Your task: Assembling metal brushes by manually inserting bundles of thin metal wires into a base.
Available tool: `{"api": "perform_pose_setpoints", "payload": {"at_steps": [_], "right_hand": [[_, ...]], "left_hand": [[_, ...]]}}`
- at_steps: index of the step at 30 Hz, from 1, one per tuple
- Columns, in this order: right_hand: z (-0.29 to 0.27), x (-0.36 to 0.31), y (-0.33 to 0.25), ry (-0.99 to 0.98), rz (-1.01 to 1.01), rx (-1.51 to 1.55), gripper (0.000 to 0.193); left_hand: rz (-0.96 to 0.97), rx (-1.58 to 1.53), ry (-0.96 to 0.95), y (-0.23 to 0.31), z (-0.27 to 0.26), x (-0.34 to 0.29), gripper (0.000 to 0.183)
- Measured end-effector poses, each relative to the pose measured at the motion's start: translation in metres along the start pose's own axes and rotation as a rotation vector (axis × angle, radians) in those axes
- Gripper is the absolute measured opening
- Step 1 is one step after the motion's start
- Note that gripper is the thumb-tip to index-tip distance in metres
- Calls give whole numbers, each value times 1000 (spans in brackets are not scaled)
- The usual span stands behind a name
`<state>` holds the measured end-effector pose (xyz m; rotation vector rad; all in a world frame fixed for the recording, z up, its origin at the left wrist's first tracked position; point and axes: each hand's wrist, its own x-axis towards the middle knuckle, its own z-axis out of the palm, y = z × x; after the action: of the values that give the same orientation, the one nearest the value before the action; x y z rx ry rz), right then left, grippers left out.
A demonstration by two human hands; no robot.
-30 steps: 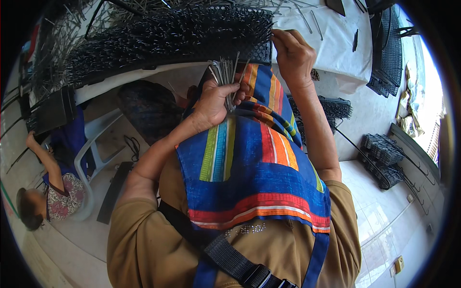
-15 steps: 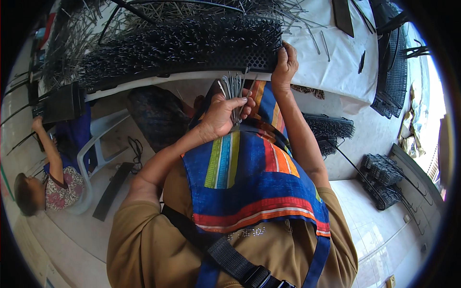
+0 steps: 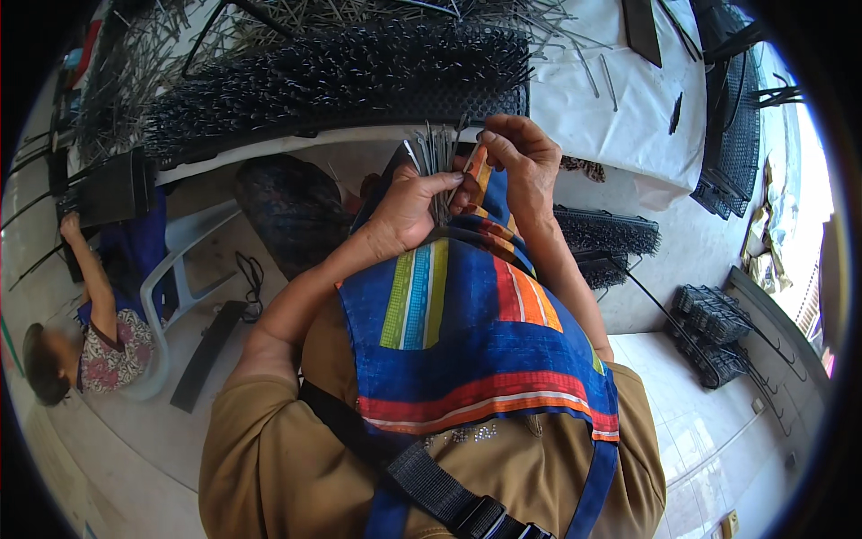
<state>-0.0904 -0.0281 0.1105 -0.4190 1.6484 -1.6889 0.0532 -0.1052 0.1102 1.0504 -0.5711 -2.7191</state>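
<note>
My left hand (image 3: 409, 208) is closed round an upright bundle of thin grey strips (image 3: 433, 154), held above my lap. Thumb and index finger of my right hand (image 3: 528, 162) pinch together just right of the bundle's top. One thin strip (image 3: 472, 154) from the bundle seems to reach those fingertips. Beyond both hands, along the table edge, lies a long black perforated panel (image 3: 440, 112). Densely packed dark strips (image 3: 341, 76) stand up out of its holes, with bare holes showing near the front right edge.
Loose strips (image 3: 117, 90) are heaped on the white-covered table (image 3: 584, 135), more thickly at the left. Black mesh racks (image 3: 732, 135) stand at the right. Bristly panels (image 3: 611, 235) and stacked black racks (image 3: 709, 314) are below. Another person (image 3: 112, 346) works at the left by a pale chair (image 3: 175, 278).
My right hand has let go of the panel's right corner and come back toward the bundle, its fingertips now pinched. My left hand keeps its hold on the strips.
</note>
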Motion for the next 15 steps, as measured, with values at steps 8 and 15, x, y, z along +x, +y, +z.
{"api": "perform_pose_setpoints", "payload": {"at_steps": [8,15], "right_hand": [[8,20,-2,-64,204,151,13],[23,28,-30,167,-362,94,12]], "left_hand": [[35,-6,147,2,-7,5,19],[65,7,211,-1,-21,7,20]]}}
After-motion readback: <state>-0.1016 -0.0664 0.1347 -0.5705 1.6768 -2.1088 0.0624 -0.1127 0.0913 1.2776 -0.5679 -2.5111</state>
